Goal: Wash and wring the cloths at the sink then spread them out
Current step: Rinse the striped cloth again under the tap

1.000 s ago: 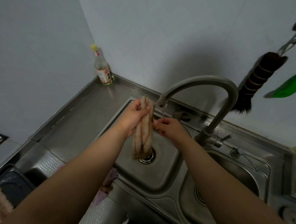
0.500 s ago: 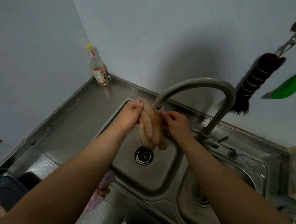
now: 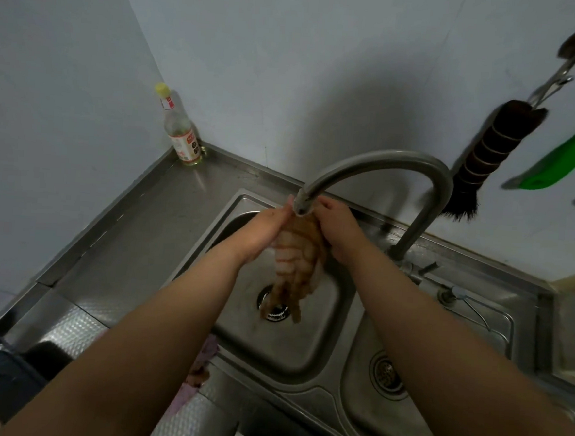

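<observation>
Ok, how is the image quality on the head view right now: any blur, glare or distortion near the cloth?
Head view: dim, greyish light; the faucet throws a broad soft shadow on the wall. Wide-angle bending curves the counter edges. The striped cloth is slightly motion-blurred between the left hand and right hand. Mild sheen on the sink, no harsh glare.

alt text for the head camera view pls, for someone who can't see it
Seen from above, a person's left hand and right hand hold a brown striped cloth bunched between them under a curved faucet, over the left basin of a steel double sink. A bottle stands in the counter's back corner, and a brush hangs on the wall.
</observation>
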Demonstrator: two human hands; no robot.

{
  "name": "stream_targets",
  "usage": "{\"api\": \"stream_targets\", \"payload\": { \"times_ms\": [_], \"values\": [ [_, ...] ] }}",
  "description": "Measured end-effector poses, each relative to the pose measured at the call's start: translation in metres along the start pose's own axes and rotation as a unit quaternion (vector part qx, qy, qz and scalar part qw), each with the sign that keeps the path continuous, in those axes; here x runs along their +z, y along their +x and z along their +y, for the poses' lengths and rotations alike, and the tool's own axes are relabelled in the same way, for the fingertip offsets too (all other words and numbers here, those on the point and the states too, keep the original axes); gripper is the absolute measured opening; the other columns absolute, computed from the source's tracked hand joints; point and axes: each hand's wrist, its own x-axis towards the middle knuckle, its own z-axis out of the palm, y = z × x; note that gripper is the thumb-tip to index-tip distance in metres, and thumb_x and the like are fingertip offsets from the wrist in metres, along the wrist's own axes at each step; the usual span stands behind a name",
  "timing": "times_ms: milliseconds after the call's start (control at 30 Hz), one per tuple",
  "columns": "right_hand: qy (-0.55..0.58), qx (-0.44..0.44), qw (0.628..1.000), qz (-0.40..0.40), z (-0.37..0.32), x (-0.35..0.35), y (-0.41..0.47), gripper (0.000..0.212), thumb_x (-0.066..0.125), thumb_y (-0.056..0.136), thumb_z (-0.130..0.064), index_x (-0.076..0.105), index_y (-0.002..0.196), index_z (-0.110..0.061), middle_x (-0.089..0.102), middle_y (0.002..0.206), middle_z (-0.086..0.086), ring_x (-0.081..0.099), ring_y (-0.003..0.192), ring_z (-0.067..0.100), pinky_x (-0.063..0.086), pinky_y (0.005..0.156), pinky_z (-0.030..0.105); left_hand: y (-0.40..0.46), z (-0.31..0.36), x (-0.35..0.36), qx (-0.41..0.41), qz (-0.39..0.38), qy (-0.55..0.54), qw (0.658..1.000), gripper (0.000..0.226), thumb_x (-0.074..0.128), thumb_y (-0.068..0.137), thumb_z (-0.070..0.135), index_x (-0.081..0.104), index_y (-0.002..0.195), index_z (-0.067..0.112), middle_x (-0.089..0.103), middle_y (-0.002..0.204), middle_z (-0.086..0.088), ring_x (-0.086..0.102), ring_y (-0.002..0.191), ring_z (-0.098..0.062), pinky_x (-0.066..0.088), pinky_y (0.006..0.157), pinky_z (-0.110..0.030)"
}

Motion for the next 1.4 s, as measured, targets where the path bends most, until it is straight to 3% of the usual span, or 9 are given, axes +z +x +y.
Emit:
{"api": "stream_targets", "payload": {
  "times_ms": [100,233,400,533,633,967,1067,1233,1400],
  "values": [
    [-0.004,0.094,0.993,-0.074,0.001,-0.012,-0.003,0.044,0.057,0.088,-0.052,0.070,0.085,-0.010,0.071,0.079,0.002,0.066,0.075,0.016,0.052,0.067,0.025,0.000,-0.001,-0.007,0.018,0.015,-0.053,0.998,0.043,0.046,0.101,0.039,0.066,0.102,0.000,0.071,0.086,-0.019,0.068,0.077,-0.021,0.058,0.077,-0.041],
    [0.002,0.130,0.965,-0.229,0.014,-0.026,-0.015,0.042,0.059,0.084,-0.040,0.064,0.108,-0.006,0.069,0.091,0.006,0.065,0.083,0.019,0.051,0.074,0.029,0.002,0.000,-0.006,-0.017,0.105,-0.169,0.980,0.041,0.042,0.101,0.041,0.064,0.091,0.009,0.071,0.083,-0.016,0.068,0.080,-0.031,0.054,0.087,-0.049],
    [0.093,0.063,0.992,-0.054,0.029,-0.006,-0.019,0.024,0.054,0.094,-0.034,0.067,0.088,-0.015,0.066,0.074,0.002,0.060,0.072,0.016,0.048,0.065,0.028,0.022,-0.025,0.002,-0.187,0.205,-0.282,0.919,0.049,0.049,0.095,0.048,0.065,0.115,0.005,0.072,0.101,-0.017,0.072,0.083,-0.032,0.057,0.067,-0.040],
    [-0.131,-0.043,0.990,0.025,0.030,0.038,-0.023,0.046,0.040,0.099,-0.042,0.067,0.079,-0.012,0.068,0.078,0.012,0.065,0.075,0.023,0.049,0.070,0.032,0.025,-0.017,0.028,-0.213,0.243,-0.297,0.899,0.038,0.053,0.097,0.034,0.063,0.114,0.002,0.068,0.087,-0.013,0.066,0.078,-0.026,0.055,0.068,-0.035],
    [-0.233,-0.008,0.965,0.120,0.020,0.025,0.000,0.039,0.038,0.100,-0.025,0.065,0.089,0.000,0.067,0.094,0.022,0.063,0.092,0.033,0.043,0.075,0.034,0.021,-0.005,0.059,-0.191,0.236,-0.302,0.904,0.025,0.061,0.092,0.022,0.068,0.103,0.001,0.069,0.091,-0.016,0.068,0.092,-0.030,0.054,0.085,-0.041],
    [-0.302,-0.014,0.946,0.116,0.017,0.025,0.004,0.035,0.037,0.099,-0.023,0.063,0.093,0.000,0.067,0.094,0.019,0.063,0.086,0.029,0.049,0.075,0.037,0.019,-0.001,0.053,-0.201,0.214,-0.300,0.908,0.036,0.049,0.098,0.033,0.068,0.108,0.004,0.070,0.109,-0.021,0.068,0.101,-0.033,0.053,0.095,-0.048],
    [-0.304,-0.039,0.947,0.100,0.013,0.043,-0.009,0.051,0.033,0.100,-0.042,0.064,0.078,-0.008,0.066,0.080,0.012,0.064,0.076,0.026,0.050,0.071,0.037,0.024,-0.002,0.036,-0.209,0.224,-0.325,0.895,0.037,0.045,0.100,0.038,0.067,0.104,0.008,0.071,0.090,-0.012,0.069,0.089,-0.024,0.057,0.084,-0.037],
    [-0.253,0.009,0.959,0.127,0.010,0.024,0.005,0.036,0.040,0.098,-0.026,0.064,0.078,-0.008,0.065,0.089,0.020,0.062,0.093,0.033,0.047,0.080,0.041,0.019,0.000,0.049,-0.225,0.176,-0.303,0.909,0.039,0.045,0.101,0.036,0.065,0.087,0.005,0.056,0.056,-0.005,0.055,0.044,-0.016,0.047,0.043,-0.021],
    [-0.297,0.003,0.953,0.053,0.004,0.033,-0.009,0.034,0.040,0.098,-0.028,0.062,0.090,-0.003,0.063,0.091,0.015,0.060,0.087,0.028,0.049,0.079,0.036,0.019,0.001,0.036,-0.210,0.192,-0.327,0.901,0.031,0.042,0.103,0.027,0.062,0.090,0.008,0.062,0.071,-0.007,0.063,0.064,-0.018,0.051,0.048,-0.024]
  ]
}}
